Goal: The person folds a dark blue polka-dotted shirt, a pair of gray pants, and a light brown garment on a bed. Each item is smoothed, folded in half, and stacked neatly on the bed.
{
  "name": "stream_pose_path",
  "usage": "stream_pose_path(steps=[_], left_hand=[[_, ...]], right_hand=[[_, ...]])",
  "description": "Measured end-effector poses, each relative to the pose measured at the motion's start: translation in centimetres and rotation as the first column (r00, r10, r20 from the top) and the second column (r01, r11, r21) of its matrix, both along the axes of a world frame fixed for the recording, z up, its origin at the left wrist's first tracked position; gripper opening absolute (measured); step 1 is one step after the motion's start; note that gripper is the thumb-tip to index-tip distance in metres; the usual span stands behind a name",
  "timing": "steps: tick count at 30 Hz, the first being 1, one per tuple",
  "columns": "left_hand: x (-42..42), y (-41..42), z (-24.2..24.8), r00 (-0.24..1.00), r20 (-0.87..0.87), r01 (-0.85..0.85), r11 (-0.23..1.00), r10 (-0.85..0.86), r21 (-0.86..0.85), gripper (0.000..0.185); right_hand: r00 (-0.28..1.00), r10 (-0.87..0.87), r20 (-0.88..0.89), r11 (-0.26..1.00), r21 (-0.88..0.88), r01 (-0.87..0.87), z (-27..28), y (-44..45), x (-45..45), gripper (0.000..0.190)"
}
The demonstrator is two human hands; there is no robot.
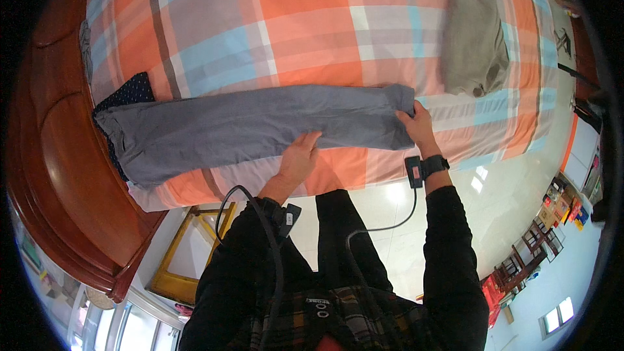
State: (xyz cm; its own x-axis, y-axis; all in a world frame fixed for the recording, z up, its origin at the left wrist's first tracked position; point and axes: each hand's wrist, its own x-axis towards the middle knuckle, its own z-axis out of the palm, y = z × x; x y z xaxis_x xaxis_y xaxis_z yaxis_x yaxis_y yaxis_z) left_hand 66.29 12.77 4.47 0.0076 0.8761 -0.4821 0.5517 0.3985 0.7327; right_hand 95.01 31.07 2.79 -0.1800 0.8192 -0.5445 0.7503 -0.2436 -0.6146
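Grey trousers [234, 126], folded lengthwise, lie across the near side of a bed with a plaid sheet [307, 19]. My right hand [419, 124] grips the trousers' right end, thumb on top of the cloth. My left hand [300, 158] rests at their near edge around the middle, fingertips on the fabric; whether it pinches the cloth is not clear. Dark dotted fabric [134, 90] shows under the left end of the trousers. Farther off at the right lies a folded olive-grey garment [473, 44]. Both wrists wear black straps with small cabled boxes.
A carved wooden headboard [73, 156] borders the bed on the left. Below it stands a yellow wooden frame [175, 278]. Black cables hang from both wrists towards my body. Wooden chairs [516, 263] and boxes [555, 204] stand beyond the tiled floor on the right.
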Motion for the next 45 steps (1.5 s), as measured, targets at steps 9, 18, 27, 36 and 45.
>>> stream_pose_path(steps=[9, 18, 27, 36, 45], left_hand=[[7.6, 6.1, 4.0, 0.337, 0.728, -0.310, 0.800, 0.597, -0.513, 0.064], [2.7, 1.8, 1.3, 0.389, 0.593, -0.544, 0.695, 0.705, -0.470, 0.034], [-5.0, -0.9, 3.0, 0.509, 0.547, -0.629, 0.721, 0.664, -0.289, 0.040], [-9.1, -1.0, 7.8, 0.150, 0.492, -0.755, 0.421, 0.857, -0.502, 0.047], [-9.5, -1.6, 7.9, 0.292, 0.469, -0.738, 0.509, 0.834, -0.444, 0.053]], right_hand=[[0.909, 0.375, -0.185, 0.922, 0.173, -0.345, 6.7, -7.8, -6.7, 0.025], [0.964, 0.267, 0.012, 0.856, 0.456, -0.243, 4.9, -10.1, -0.9, 0.029], [0.951, -0.292, 0.100, 0.956, -0.015, 0.294, -1.0, -6.4, 4.1, 0.045], [0.962, 0.126, 0.241, 0.808, 0.538, -0.240, 0.1, -4.3, 1.9, 0.023], [0.971, 0.028, 0.239, 0.975, 0.209, -0.080, -2.4, -3.6, 1.8, 0.020]])
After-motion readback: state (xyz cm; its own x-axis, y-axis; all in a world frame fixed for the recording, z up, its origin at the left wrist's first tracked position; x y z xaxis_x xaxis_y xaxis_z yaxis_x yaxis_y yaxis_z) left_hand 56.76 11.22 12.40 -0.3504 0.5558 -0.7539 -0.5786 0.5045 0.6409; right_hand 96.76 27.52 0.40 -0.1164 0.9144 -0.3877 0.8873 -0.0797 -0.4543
